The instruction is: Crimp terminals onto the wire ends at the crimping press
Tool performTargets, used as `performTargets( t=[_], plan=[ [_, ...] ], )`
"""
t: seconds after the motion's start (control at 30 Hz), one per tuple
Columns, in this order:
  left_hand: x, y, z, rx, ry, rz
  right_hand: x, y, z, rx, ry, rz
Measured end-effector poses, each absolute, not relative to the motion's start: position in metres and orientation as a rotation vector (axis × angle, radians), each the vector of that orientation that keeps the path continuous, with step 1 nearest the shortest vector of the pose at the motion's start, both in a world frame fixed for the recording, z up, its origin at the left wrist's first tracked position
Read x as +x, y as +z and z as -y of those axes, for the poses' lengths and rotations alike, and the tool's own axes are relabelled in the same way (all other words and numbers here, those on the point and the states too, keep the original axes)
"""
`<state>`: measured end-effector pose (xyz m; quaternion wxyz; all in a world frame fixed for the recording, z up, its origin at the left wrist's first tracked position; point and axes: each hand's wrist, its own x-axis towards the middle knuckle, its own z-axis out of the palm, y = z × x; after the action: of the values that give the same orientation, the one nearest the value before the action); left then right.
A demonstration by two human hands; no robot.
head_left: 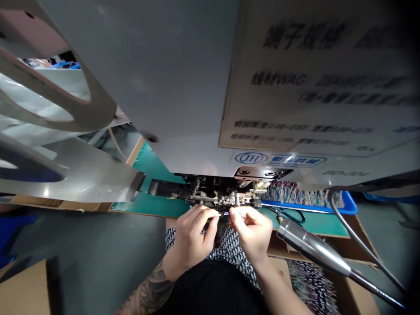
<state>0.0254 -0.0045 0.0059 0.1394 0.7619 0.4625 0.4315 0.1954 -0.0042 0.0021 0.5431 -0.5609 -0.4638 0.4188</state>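
Observation:
In front of a terminal crimping machine (pixel 154 78), both of my hands are close together at its small metal crimping tooling (pixel 226 199). My left hand (pixel 196 234) is closed, thumb and forefinger pinching a thin wire (pixel 216 216) whose pale end just shows. My right hand (pixel 252 229) is closed too, its fingertips pinched on a thin wire with a purplish bit (pixel 226 213) beside them. Whether both hands hold the same wire cannot be made out. The fingers sit just on my side of the tooling, at the table's front edge.
A blue tray (pixel 351 203) full of cut coloured wires stands on the green tabletop (pixel 144 175). Black-handled scissors (pixel 293 215) lie right of my hands, near a metal lamp (pixel 311 245). A terminal reel (pixel 42 83) hangs left. Below right, a cardboard box (pixel 352 293) holds more wires.

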Motion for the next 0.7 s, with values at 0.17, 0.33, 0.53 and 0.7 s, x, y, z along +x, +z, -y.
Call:
performTargets(
  t=[0.17, 0.33, 0.53, 0.7],
  plan=[
    [0.029, 0.004, 0.005, 2.189, 1.241, -1.368, 0.192, 0.000, 0.001, -1.369, 0.961, 1.039],
    [0.028, 0.002, 0.005, 2.207, 1.208, -1.361, 0.190, -0.002, 0.001, -1.375, 0.957, 1.020],
    [0.026, 0.001, 0.005, 2.204, 1.209, -1.394, 0.183, 0.005, 0.001, -1.343, 1.025, 0.959],
    [0.026, 0.000, 0.005, 2.198, 1.215, -1.418, 0.182, 0.006, -0.001, -1.364, 1.014, 0.968]
  ],
)
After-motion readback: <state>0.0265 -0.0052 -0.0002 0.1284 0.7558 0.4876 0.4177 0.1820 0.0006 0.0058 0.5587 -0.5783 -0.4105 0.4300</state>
